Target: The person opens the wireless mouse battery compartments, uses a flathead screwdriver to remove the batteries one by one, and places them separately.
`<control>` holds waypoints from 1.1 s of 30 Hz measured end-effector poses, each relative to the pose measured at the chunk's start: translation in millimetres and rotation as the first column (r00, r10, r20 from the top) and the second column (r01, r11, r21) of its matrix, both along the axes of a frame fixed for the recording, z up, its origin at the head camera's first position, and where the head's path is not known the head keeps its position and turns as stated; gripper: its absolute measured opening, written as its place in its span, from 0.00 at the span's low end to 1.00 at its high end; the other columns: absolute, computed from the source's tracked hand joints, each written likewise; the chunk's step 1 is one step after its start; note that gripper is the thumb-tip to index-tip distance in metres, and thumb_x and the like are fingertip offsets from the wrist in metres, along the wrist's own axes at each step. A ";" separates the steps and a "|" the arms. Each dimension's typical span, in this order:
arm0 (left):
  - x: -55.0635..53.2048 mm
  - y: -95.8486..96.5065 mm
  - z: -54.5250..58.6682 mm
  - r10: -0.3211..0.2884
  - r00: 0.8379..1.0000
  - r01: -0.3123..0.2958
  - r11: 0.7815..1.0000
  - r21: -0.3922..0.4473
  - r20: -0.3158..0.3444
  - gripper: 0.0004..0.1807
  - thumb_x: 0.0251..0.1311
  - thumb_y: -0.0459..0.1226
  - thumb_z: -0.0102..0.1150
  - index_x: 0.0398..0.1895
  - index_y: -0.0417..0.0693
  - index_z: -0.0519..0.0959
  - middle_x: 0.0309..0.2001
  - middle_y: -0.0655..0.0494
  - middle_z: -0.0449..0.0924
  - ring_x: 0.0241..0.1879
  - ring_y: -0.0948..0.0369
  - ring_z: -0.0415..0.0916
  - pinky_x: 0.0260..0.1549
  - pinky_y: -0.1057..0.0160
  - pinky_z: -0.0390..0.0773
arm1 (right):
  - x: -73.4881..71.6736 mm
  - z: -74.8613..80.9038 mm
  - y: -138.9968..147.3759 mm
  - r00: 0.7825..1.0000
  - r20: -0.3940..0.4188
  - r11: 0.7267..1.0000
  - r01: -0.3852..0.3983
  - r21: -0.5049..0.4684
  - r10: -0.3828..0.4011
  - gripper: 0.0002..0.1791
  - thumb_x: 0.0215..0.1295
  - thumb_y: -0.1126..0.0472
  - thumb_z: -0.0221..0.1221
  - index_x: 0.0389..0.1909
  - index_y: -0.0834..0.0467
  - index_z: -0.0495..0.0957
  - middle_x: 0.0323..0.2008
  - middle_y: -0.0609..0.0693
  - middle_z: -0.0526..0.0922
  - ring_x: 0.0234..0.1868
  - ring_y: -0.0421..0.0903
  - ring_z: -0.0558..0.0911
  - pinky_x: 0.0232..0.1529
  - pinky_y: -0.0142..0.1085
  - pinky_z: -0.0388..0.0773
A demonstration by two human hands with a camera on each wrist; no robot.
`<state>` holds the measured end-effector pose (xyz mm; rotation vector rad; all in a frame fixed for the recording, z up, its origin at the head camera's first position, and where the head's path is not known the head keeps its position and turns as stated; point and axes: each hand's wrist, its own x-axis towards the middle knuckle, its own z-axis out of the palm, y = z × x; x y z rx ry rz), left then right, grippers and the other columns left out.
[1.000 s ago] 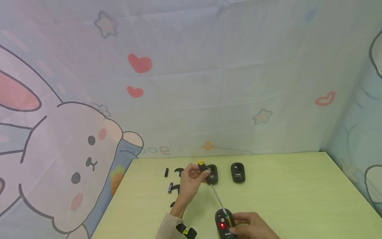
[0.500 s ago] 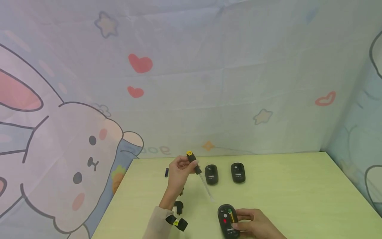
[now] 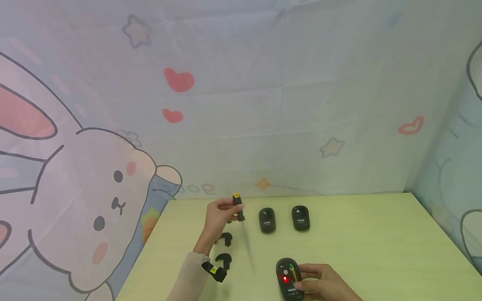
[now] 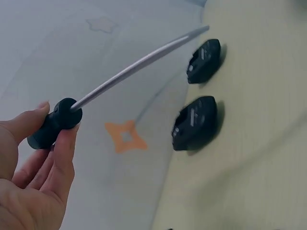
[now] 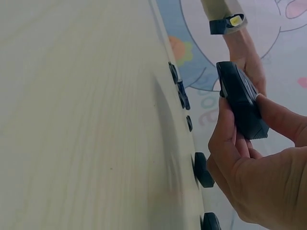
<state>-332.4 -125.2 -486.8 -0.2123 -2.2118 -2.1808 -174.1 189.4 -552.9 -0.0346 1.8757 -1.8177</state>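
Note:
My left hand (image 3: 217,220) holds a screwdriver (image 3: 238,207) by its black, yellow-ended handle; its thin metal shaft points down over the table, apart from everything. In the left wrist view, the thumb and fingers pinch the screwdriver handle (image 4: 53,125). Near the front edge, my right hand (image 3: 323,282) grips a black computer mouse (image 3: 281,274) by its side, underside up. A battery (image 3: 293,274) with a green end lies in its open compartment, and a red light glows beside it. The right wrist view shows the mouse (image 5: 240,98) side-on, raised off the table.
Two more black mice, a left one (image 3: 267,220) and a right one (image 3: 301,218), lie underside up toward the back. Small black covers (image 3: 224,259) lie in a column by my left forearm. A printed cloth (image 3: 241,104) hangs behind the table (image 3: 361,242).
My left hand has drawn the screwdriver off the battery in the mouse and carried it left. My right hand and the mouse have shifted slightly right.

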 end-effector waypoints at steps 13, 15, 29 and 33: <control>-24.5 1.6 -42.9 -0.022 0.984 0.042 0.992 -0.116 0.175 0.27 0.63 0.40 0.75 0.59 0.31 0.82 0.56 0.35 0.84 0.42 0.59 0.90 0.46 0.59 0.92 | -1.8 -7.1 4.4 1.000 -0.018 0.995 -0.026 -0.092 0.025 0.37 0.68 0.60 0.69 0.70 0.76 0.69 0.49 0.54 0.89 0.46 0.48 0.90 0.51 0.44 0.91; -26.9 2.3 -48.3 -0.008 0.983 0.034 0.990 -0.139 0.182 0.27 0.63 0.40 0.75 0.59 0.30 0.82 0.56 0.34 0.85 0.39 0.61 0.90 0.44 0.61 0.92 | -2.3 -6.3 4.4 1.000 -0.014 0.996 -0.020 -0.092 0.018 0.37 0.68 0.61 0.70 0.70 0.76 0.68 0.49 0.54 0.89 0.46 0.48 0.90 0.51 0.43 0.91; -27.7 3.1 -75.6 0.033 0.974 0.032 0.959 -0.282 0.223 0.28 0.62 0.42 0.76 0.58 0.30 0.83 0.51 0.35 0.88 0.32 0.60 0.92 0.42 0.61 0.92 | 0.0 -2.4 6.8 1.000 -0.017 0.995 -0.009 -0.101 0.007 0.37 0.67 0.61 0.70 0.69 0.77 0.68 0.49 0.55 0.89 0.46 0.47 0.90 0.51 0.43 0.91; -29.3 4.0 -78.9 0.011 0.975 0.048 0.966 -0.255 0.224 0.26 0.63 0.39 0.75 0.58 0.29 0.82 0.51 0.33 0.88 0.33 0.59 0.92 0.39 0.63 0.92 | -0.6 -3.5 7.8 1.000 -0.020 0.994 -0.013 -0.107 0.011 0.38 0.67 0.61 0.70 0.70 0.77 0.68 0.49 0.55 0.89 0.47 0.47 0.90 0.51 0.43 0.91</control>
